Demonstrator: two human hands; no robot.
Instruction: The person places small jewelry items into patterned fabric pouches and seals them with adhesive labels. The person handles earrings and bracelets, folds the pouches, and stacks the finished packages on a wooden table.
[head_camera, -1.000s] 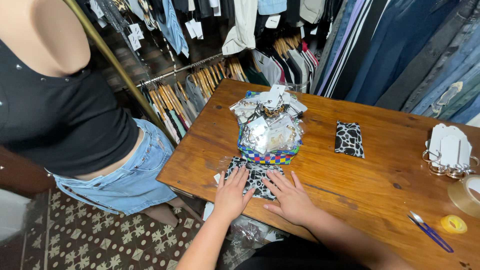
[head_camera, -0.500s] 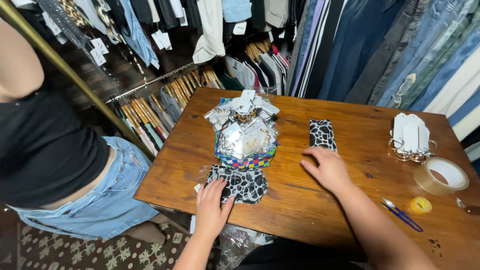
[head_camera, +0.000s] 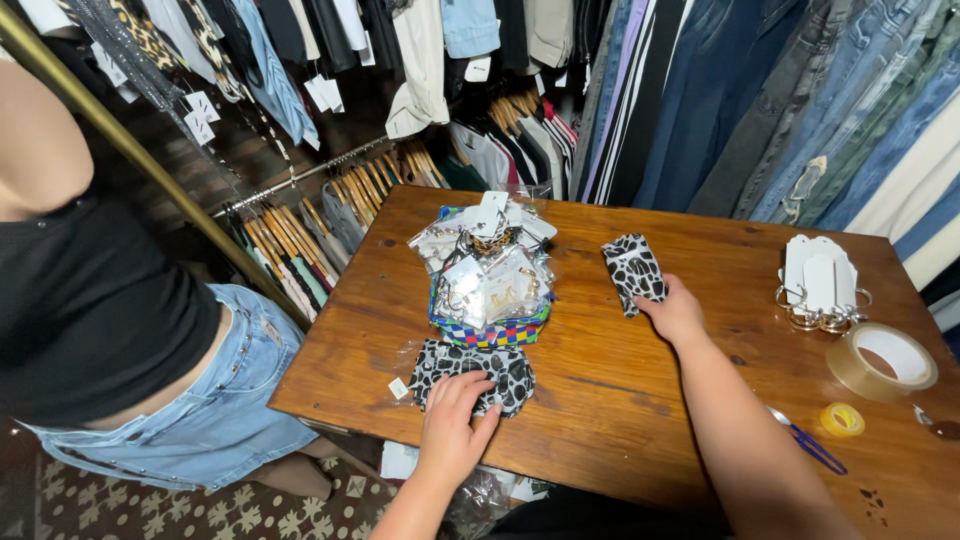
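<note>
A: Start at the fingers. What is the left hand (head_camera: 452, 415) doing?

B: Its fingers lie flat and spread on a black-and-white patterned pouch in a clear sleeve (head_camera: 470, 372), pressing down, not gripping. I'd say the flat palm is there to keep the slippery sleeve from sliding on the wooden table (head_camera: 650, 400), near its front edge.

A: And the right hand (head_camera: 675, 312)?

B: Stretched further out, fingertips at the lower end of a second patterned pouch (head_camera: 633, 271). The fingers curl loosely against its edge; whether they pinch it or only touch it, I cannot tell. The pouch lies just beyond the fingertips, angled away from the person.

A: What sits between the two hands?

B: A small checkered basket (head_camera: 490, 325) heaped with carded jewellery in clear bags, just behind the left-hand pouch and to the left of the right-hand one.

A: Further out?

B: On the right side, a cluster of white tags on rings (head_camera: 818, 285), a roll of clear tape (head_camera: 882, 362), a small yellow roll (head_camera: 842, 419) and a blue-handled tool (head_camera: 808, 447). Another person in a black top and denim skirt (head_camera: 150, 400) stands at the table's left edge, with racks of hanging clothes behind
</note>
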